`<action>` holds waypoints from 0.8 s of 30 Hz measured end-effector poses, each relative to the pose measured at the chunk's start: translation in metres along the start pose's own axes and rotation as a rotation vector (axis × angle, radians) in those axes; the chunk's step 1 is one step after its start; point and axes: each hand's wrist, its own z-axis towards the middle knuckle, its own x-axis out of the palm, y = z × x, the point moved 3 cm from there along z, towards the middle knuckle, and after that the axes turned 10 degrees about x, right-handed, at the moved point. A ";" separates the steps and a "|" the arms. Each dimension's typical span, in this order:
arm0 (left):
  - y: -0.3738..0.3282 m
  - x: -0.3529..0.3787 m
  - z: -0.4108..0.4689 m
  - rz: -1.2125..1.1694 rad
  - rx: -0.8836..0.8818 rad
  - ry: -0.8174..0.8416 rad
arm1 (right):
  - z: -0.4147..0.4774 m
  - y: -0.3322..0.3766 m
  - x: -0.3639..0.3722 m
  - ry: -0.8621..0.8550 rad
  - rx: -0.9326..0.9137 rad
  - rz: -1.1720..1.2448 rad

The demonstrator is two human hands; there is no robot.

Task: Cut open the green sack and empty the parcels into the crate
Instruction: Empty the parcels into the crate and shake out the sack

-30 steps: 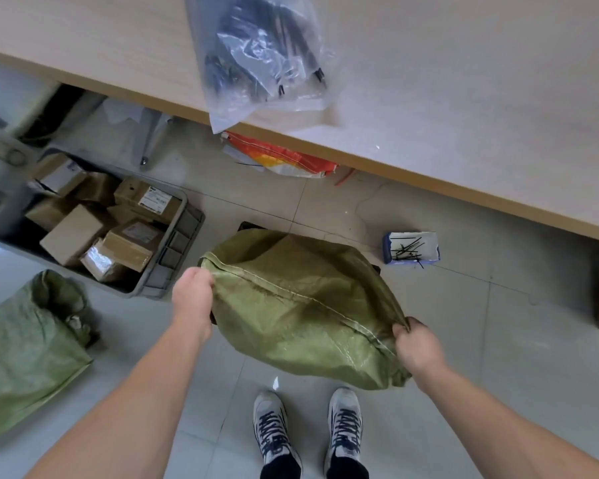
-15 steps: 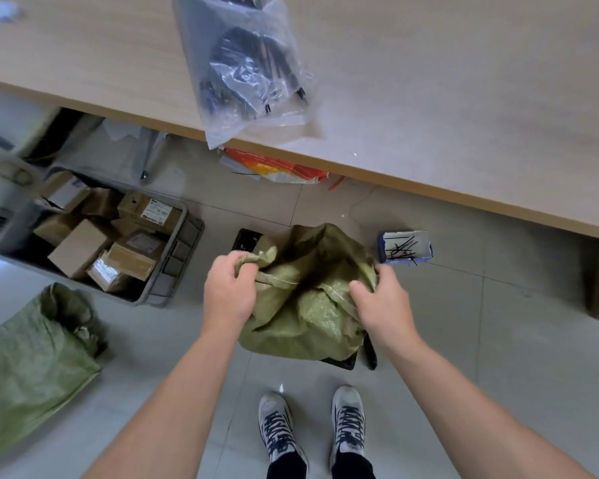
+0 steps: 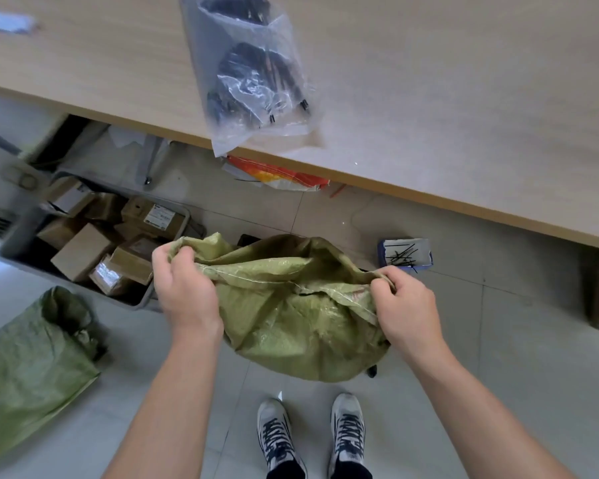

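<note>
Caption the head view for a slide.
Both hands, left and right, grip the green sack beside a crate of parcels.

crate (image 3: 28,250) left of sack (image 3: 291,323), parcels (image 3: 80,250) inside crate

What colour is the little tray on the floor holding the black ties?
The little tray is blue outside with a pale, whitish inside, seen in the head view.

Table (image 3: 464,98): light wood top, carries a clear plastic bag (image 3: 253,81) of black parts (its corner hangs over the edge). Floor (image 3: 498,340), pale tile: grey crate (image 3: 18,236) of cardboard boxes on the left, flat green sack (image 3: 25,368) near it, small blue tray (image 3: 405,252) of black ties, orange-and-white bag (image 3: 281,176) under the table edge.
</note>
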 end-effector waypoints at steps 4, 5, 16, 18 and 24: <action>-0.003 0.007 -0.008 0.130 0.012 0.117 | -0.003 0.012 0.008 0.025 0.009 -0.008; -0.005 0.007 -0.011 0.152 0.035 0.121 | -0.007 0.018 0.010 0.030 -0.037 0.002; -0.029 0.006 -0.026 0.190 0.242 0.203 | -0.016 0.058 0.008 0.005 -0.197 0.033; -0.027 0.007 -0.029 0.232 0.202 0.216 | -0.016 0.054 0.009 0.012 -0.132 0.022; -0.029 -0.006 -0.016 0.153 0.200 0.118 | -0.018 0.049 -0.002 -0.034 -0.125 0.083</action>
